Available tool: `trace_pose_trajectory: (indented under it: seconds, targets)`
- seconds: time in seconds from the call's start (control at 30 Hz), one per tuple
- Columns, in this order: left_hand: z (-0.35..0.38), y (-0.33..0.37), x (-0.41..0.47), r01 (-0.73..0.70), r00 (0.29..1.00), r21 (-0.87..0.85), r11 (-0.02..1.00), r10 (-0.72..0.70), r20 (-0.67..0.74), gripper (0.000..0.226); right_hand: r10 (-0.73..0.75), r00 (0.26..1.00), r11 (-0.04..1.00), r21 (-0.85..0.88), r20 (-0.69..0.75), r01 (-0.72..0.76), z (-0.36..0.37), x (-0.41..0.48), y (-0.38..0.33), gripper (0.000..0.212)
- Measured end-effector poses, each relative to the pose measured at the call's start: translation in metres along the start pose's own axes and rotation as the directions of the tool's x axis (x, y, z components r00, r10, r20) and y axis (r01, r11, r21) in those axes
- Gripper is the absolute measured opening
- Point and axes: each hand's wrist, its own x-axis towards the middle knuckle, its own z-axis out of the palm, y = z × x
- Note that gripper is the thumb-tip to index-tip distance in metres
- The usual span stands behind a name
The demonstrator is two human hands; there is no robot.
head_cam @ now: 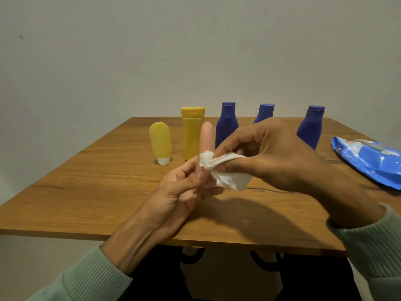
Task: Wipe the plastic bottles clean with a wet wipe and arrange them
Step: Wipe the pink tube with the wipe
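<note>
My left hand (184,192) holds a slim pink bottle (206,135) upright above the table's middle, fingers curled round its lower end. My right hand (271,155) pinches a white wet wipe (225,170) wrapped against the pink bottle's lower half. Behind them stand a small yellow tube (160,142) on its white cap, a taller yellow bottle (192,131), and three blue bottles: one (226,124) beside the yellow bottle, one (265,112) partly hidden by my right hand, one (310,129) further right.
A blue wet-wipe pack (368,161) lies at the right edge of the wooden table (86,181). A plain wall rises just behind the table's far edge. Black metal table legs show below the near edge.
</note>
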Motion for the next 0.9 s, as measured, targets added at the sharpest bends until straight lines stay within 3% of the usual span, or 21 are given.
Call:
trace_pose_trajectory:
  seconds: [0.13,0.23,0.33,0.4,0.67,0.9]
  targets:
    - [-0.002,0.001,0.001,-0.011,1.0,-0.118,0.993,0.011,-0.001,0.09,0.021,0.992,0.999,-0.042,0.124,-0.016,-0.016,-0.003,0.001,0.017]
    - [0.003,0.002,-0.002,0.016,0.999,-0.181,0.983,-0.008,0.045,0.076,0.029,0.992,0.998,-0.05,0.119,-0.024,-0.019,-0.003,0.001,0.017]
    - [0.007,0.003,-0.004,0.028,1.0,-0.22,0.975,-0.025,0.019,0.045,0.037,0.995,0.996,-0.08,0.09,-0.029,-0.018,-0.002,0.002,0.017]
    - [0.009,0.004,-0.005,0.022,1.0,-0.23,0.973,-0.022,0.002,0.036,0.039,0.996,0.995,-0.097,0.074,-0.032,-0.016,-0.002,0.003,0.018]
    - [0.002,0.003,-0.003,0.047,0.998,-0.256,0.965,-0.037,0.043,0.06,0.04,0.997,0.994,-0.102,0.058,-0.034,-0.016,-0.002,0.004,0.018]
    - [0.001,0.0,-0.003,0.055,0.992,-0.133,0.99,-0.04,0.118,0.048,0.049,0.997,0.995,-0.094,0.068,-0.042,-0.007,-0.001,0.004,0.019]
